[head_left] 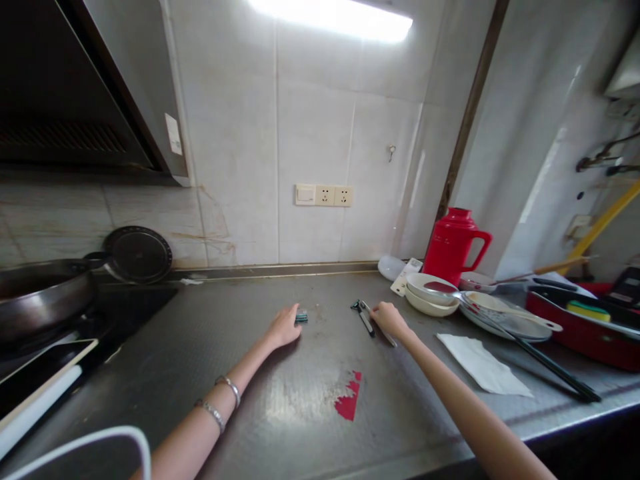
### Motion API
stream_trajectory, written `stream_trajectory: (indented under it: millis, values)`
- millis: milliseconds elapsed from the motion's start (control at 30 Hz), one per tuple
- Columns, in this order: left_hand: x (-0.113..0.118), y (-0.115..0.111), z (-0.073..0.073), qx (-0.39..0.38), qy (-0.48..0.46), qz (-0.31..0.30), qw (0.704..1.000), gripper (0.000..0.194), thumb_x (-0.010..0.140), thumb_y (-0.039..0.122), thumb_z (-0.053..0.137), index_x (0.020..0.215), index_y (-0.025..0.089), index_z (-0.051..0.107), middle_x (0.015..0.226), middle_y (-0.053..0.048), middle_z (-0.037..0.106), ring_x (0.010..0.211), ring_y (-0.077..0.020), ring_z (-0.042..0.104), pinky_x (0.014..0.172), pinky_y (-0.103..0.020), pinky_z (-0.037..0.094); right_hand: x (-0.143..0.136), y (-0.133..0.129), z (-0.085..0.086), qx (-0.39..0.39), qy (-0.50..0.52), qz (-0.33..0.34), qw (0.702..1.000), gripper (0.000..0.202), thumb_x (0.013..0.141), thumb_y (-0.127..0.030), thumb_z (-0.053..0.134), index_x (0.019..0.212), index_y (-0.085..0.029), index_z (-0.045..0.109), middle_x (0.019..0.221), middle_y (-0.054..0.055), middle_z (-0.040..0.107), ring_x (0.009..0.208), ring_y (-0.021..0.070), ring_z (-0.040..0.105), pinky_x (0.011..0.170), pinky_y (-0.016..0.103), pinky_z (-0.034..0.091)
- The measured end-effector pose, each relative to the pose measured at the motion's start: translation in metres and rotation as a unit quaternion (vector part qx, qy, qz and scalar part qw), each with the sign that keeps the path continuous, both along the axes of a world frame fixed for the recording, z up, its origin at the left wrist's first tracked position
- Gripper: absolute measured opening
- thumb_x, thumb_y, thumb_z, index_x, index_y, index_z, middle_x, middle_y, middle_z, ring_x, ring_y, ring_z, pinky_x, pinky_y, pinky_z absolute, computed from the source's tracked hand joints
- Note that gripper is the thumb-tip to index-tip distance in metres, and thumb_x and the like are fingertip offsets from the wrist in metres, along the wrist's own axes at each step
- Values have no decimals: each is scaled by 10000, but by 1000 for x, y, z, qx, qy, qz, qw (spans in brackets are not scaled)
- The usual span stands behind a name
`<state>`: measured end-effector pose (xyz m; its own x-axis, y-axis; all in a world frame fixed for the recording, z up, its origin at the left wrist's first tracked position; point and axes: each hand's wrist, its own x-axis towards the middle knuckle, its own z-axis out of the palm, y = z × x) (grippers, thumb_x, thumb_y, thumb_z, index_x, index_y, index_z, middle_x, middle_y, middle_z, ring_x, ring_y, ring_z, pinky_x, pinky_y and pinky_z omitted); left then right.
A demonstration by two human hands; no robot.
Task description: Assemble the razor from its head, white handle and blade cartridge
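My left hand [285, 327] rests on the steel counter [220, 380], its fingers closed round a small teal-and-dark item [301, 317] with a ridged look. Most of that item is hidden by the hand, so its kind is unclear. To the right, my right hand [390, 318] is closed on a slim silver rod-like tool [391, 340], which pokes out on both sides of the fingers and lies along the counter. Just left of it is a razor [364, 320] with a dark head and a grey-and-black handle, apart from my fingers.
A torn red patch [350, 400] lies nearer me. On the right are stacked bowls [431, 303], a red thermos [453, 247], a white napkin [483, 363], dark chopsticks [550, 367], a plate [530, 328] and a red pan [575, 337]. A metal pot [45, 303] stands left.
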<state>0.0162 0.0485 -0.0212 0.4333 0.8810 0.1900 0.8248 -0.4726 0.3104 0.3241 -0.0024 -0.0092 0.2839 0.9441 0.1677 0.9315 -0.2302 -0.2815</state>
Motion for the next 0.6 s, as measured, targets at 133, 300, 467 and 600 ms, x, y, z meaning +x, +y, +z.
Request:
stream_trajectory:
  millis: [133,300,467,600]
  values:
    - [-3,6,-3,6,1,-1,1000,574,731,166,490,1291,138,365,1261,-109,517,1156,-206,471,977,-309,314,7,-4,5,14,-7,-7,1000,317,811,-272,436,829,-109,708,824,171,683,763,209,638,599,217,375]
    - [-8,12,-5,13,-26,-13,999,524,741,230,555,1239,157,406,1182,-90,570,1101,-199,509,946,-305,345,17,-7,13,28,-17,-1,999,300,806,-248,434,847,-124,703,830,143,679,818,201,617,662,216,377]
    - [-5,10,-1,-14,-94,-28,995,516,718,189,592,1206,175,427,1162,-79,572,1082,-190,512,959,-321,345,15,-12,21,90,-38,53,994,264,782,-243,476,897,-136,689,955,120,634,939,204,553,772,226,376]
    - [9,0,4,-4,-178,-97,979,526,688,172,623,1181,163,441,1115,-100,570,1059,-197,515,951,-337,355,-2,-14,28,143,-20,206,968,272,743,-296,566,970,-183,664,1031,91,591,976,216,508,837,297,387]
